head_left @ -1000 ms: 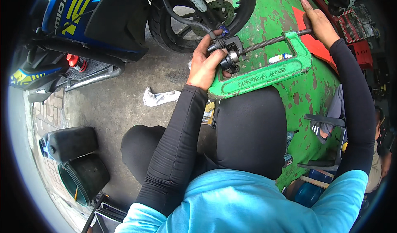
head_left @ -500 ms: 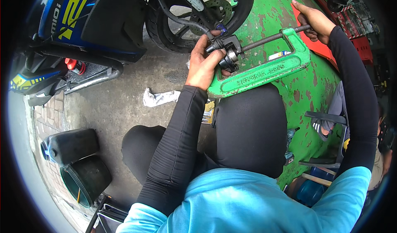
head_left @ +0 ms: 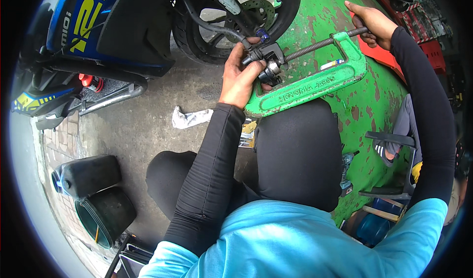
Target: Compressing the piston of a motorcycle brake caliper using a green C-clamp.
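A black brake caliper (head_left: 268, 53) with a silver piston is held in my left hand (head_left: 237, 83), its fingers closed round the body. A rubber hose (head_left: 209, 24) runs from beside it up toward the motorcycle. The green C-clamp (head_left: 315, 86) lies across above my right knee, its threaded screw reaching into the caliper. The clamp's fixed end is partly hidden behind my left hand. At the outer end of the screw, my right hand (head_left: 377, 27) is closed round the handle, with one finger stretched out.
The motorcycle's front wheel (head_left: 185, 44) stands ahead. A white rag (head_left: 192, 119) lies on the floor to the left. Further left are a dark jerry can (head_left: 94, 175) and a bucket (head_left: 114, 211). A cordless drill (head_left: 346, 175) lies right of my knee, near another person's foot (head_left: 383, 151).
The clamp and caliper have shifted very slightly left in view. Both hands keep their holds, and the view itself has moved a little.
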`<act>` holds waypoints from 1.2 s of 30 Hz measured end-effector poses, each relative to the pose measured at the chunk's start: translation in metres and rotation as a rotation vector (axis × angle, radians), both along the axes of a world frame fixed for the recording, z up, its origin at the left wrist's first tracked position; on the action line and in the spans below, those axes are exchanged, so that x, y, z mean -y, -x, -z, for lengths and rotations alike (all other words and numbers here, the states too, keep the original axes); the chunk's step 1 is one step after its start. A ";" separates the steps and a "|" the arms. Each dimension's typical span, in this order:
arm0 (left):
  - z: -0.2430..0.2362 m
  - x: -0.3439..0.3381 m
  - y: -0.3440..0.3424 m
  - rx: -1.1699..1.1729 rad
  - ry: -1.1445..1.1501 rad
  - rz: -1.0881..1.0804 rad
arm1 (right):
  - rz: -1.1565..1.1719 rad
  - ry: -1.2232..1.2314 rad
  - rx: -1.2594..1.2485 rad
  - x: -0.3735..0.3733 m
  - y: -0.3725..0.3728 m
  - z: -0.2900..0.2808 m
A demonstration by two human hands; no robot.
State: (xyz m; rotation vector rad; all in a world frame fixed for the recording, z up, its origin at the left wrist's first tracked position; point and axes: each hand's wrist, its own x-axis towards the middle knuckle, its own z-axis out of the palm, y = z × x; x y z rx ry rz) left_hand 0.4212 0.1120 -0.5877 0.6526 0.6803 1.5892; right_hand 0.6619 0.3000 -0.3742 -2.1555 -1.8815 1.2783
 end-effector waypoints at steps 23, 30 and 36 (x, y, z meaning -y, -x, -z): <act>0.022 -0.004 -0.017 0.291 0.029 0.087 | -1.442 -1.060 0.335 0.068 0.033 -0.074; -0.003 -0.006 -0.033 0.258 0.147 -0.011 | -0.771 -0.921 -0.032 0.071 0.048 -0.039; -0.024 -0.010 -0.048 0.432 0.184 0.022 | -0.106 -0.684 -1.050 0.030 0.096 -0.005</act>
